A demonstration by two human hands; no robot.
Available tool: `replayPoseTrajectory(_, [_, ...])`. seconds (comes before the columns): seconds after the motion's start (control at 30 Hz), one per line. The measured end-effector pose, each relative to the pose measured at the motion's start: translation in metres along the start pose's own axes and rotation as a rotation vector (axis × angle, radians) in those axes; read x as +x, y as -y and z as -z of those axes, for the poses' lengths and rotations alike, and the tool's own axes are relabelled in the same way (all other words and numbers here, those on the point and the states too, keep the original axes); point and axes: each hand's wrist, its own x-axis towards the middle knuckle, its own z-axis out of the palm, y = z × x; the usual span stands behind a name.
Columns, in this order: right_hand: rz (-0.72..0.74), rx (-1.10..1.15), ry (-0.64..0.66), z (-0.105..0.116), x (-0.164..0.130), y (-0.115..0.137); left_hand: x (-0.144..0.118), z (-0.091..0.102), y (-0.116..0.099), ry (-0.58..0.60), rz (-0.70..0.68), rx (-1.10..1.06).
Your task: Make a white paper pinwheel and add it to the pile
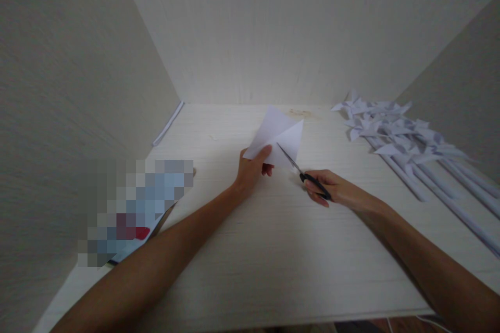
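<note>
White paper (278,127) pinched in L hand (253,166), thumb on top; R hand (327,181) grips black-handled scissors (318,186), blades angled over paper's near R part. For a clean cut, prob. best: sheet taut, L thumb clear of blade line, short steady snips. Tabletop (250,250) below paper. R of paper: pinwheels (394,127) w/ rolled sticks (406,179), too overlapped to count, some cut off at frame edge. Far L of paper: lone roll (169,125); nearer, pixelated item (148,208), unreadable. Most L fingers hidden under sheet; can't tell if paper's diag. line = fold or loose flap, or if blades bite.
</note>
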Motion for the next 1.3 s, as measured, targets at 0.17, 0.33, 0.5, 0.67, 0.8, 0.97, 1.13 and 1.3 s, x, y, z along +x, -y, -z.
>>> replayPoseTrajectory(0.17, [-0.001,0.022,0.001,-0.0003,0.0001,-0.0008,0.0001,-0.0002,-0.0001,-0.017,0.017,0.005])
replayPoseTrajectory(0.33, [-0.006,0.019,0.014,0.0003,0.0006,-0.0032,-0.0008,-0.0006,-0.0011,-0.028,0.014,0.022])
replayPoseTrajectory(0.5, [0.003,0.02,0.01,0.0003,0.0007,-0.0026,-0.0006,-0.0008,-0.0001,-0.023,0.006,-0.017])
replayPoseTrajectory(0.67, [0.003,0.001,0.006,0.0001,0.0009,-0.0029,0.0,-0.0004,0.0004,-0.012,0.008,-0.027])
replayPoseTrajectory(0.8, [0.012,0.001,0.015,0.0004,0.0008,-0.0034,0.0004,-0.0004,0.0009,-0.011,0.009,-0.029])
replayPoseTrajectory(0.97, [0.017,0.017,0.001,-0.0001,0.0006,-0.0012,0.0016,0.0016,0.0015,-0.027,-0.007,-0.001])
replayPoseTrajectory(1.13, [0.024,0.063,-0.002,-0.0002,0.0018,-0.0049,0.0042,0.0057,-0.0006,-0.171,-0.101,-0.016])
replayPoseTrajectory(1.3, [0.021,0.107,-0.007,-0.0006,0.0036,-0.0098,0.0044,0.0058,-0.0031,-0.191,-0.126,0.025])
